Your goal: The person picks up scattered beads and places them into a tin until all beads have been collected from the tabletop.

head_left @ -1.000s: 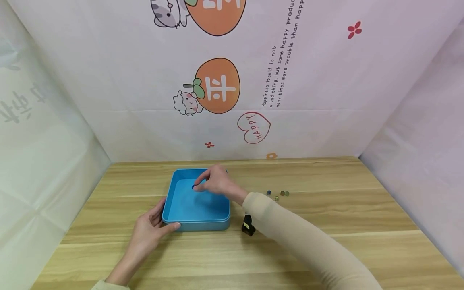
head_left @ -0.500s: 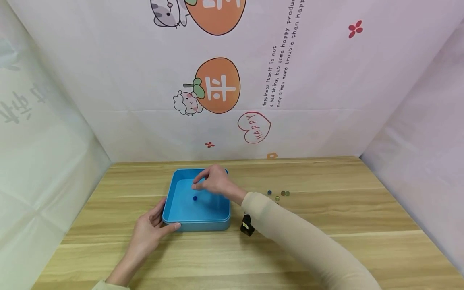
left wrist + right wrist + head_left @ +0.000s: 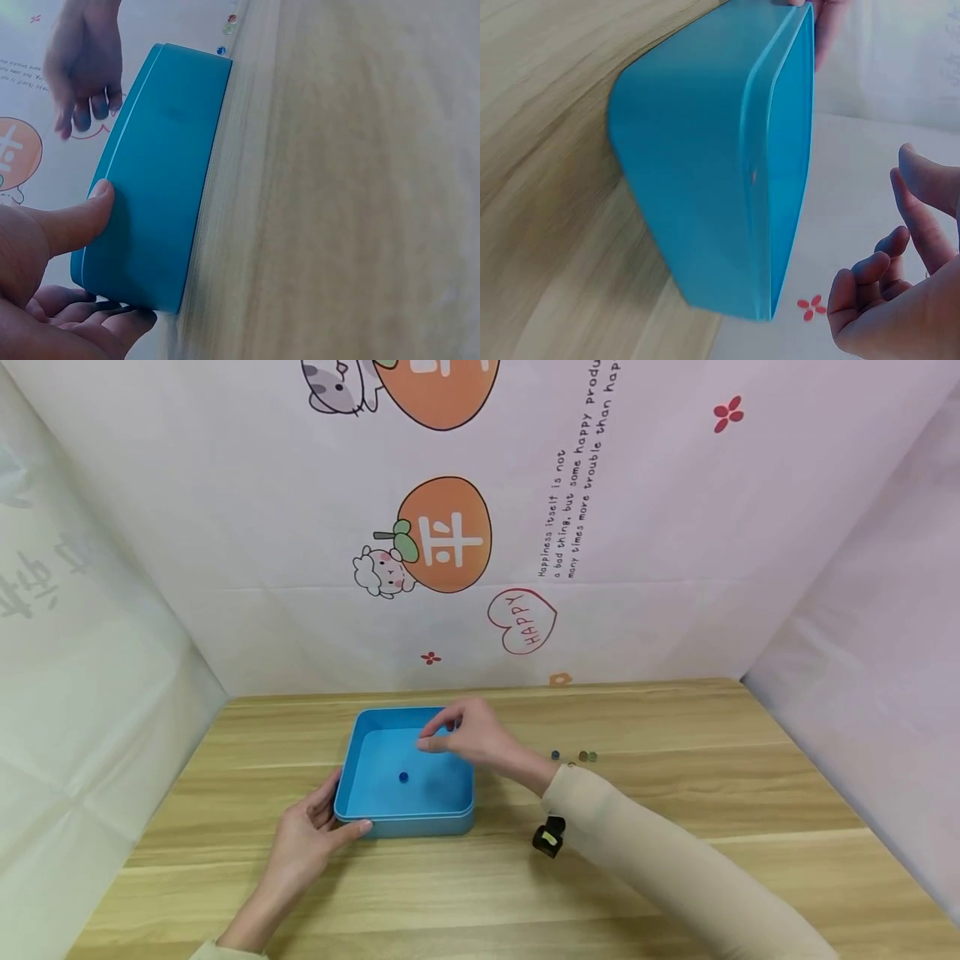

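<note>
The left hand [image 3: 298, 845] holds the near left corner of a blue box [image 3: 427, 827]. Its thumb lies on the near wall, close to the rim, and its fingers are bent around the left side. The right hand [image 3: 480, 737] hovers above the right half of the same box, palm turned inward. In the right wrist view, its thumb and forefinger stand a little apart with nothing between them, and the other fingers curl loosely toward the palm.

The box stands flat on a wooden table [image 3: 420, 902], open side up. A small dark blue ball [image 3: 403, 777] rests on its floor, near the middle and to the left of the right hand's fingertips.

To the right of the box, beyond the right forearm, a few more small balls lie on the table: a blue ball [image 3: 555, 755], a brownish ball [image 3: 583, 756] and a greenish ball [image 3: 592, 757] just beside it. A yellowish ball [image 3: 572, 765] is mostly hidden by the beige sleeve [image 3: 660, 868]. A black device [image 3: 549, 837] with a yellow mark shows beneath the right cuff.

Behind the table is a white sheet [image 3: 652, 627] printed with an orange fruit [image 3: 457, 568], a red heart [image 3: 522, 622] reading HAPPY, and lines of text.
</note>
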`<state>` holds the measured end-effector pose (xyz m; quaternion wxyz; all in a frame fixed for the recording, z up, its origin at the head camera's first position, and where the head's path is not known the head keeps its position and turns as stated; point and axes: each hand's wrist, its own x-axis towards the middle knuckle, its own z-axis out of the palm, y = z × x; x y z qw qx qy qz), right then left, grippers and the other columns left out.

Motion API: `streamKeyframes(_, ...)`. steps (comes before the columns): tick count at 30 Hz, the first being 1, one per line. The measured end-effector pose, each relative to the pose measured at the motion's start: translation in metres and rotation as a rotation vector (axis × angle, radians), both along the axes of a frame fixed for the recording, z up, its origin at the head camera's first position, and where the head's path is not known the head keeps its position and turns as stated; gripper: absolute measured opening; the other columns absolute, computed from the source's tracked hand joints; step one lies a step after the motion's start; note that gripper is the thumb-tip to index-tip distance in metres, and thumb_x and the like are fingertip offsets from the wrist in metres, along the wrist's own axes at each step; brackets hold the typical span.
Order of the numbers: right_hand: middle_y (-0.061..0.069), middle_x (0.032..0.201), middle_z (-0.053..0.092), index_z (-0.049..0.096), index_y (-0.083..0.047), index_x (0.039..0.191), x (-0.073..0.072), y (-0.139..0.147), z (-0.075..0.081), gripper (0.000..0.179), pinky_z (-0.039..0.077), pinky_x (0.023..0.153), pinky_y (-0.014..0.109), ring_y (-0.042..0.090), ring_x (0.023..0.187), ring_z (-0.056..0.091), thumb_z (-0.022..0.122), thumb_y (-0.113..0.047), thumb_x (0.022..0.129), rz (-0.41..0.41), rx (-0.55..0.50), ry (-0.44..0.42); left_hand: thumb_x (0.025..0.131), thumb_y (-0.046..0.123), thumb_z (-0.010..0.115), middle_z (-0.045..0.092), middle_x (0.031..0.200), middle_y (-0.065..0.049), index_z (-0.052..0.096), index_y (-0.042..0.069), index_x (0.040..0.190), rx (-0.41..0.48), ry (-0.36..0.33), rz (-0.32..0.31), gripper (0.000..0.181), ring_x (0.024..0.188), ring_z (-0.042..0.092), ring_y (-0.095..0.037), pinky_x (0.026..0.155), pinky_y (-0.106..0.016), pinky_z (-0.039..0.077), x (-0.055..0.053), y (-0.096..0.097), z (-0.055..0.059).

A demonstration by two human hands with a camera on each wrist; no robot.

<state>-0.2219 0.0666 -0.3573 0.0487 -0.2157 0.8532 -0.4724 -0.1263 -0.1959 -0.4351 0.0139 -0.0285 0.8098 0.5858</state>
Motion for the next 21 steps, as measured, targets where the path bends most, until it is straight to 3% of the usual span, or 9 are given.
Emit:
streamKeyframes(10,0.002,0.090,0.068,0.085,-0.011,0.095,0.006,0.050,-0.007,0.007,0.039,0.065,0.030,0.025,0.079,0.051,0.085,-0.017,0.091,-0.025,-0.052,-0.042,0.088,0.007,0.088,0.027,0.167,-0.024,0.030,-0.002,0.164,-0.013,0.004,-0.008,0.095,0.151,0.033,-0.037,0.113,-0.040,0.041,0.001,0.000,0.001)
streamKeyframes(21,0.004,0.091,0.064,0.084,-0.007,0.102,0.019,0.099,-0.014,0.016,0.035,0.068,0.032,0.024,0.082,0.048,0.085,-0.019,0.092,-0.120,-0.058,-0.045,0.088,0.006,0.087,0.028,0.167,-0.024,0.030,-0.002,0.164,-0.013,0.011,-0.007,0.095,0.151,0.033,-0.037,0.112,-0.038,0.042,0.001,0.001,0.001)
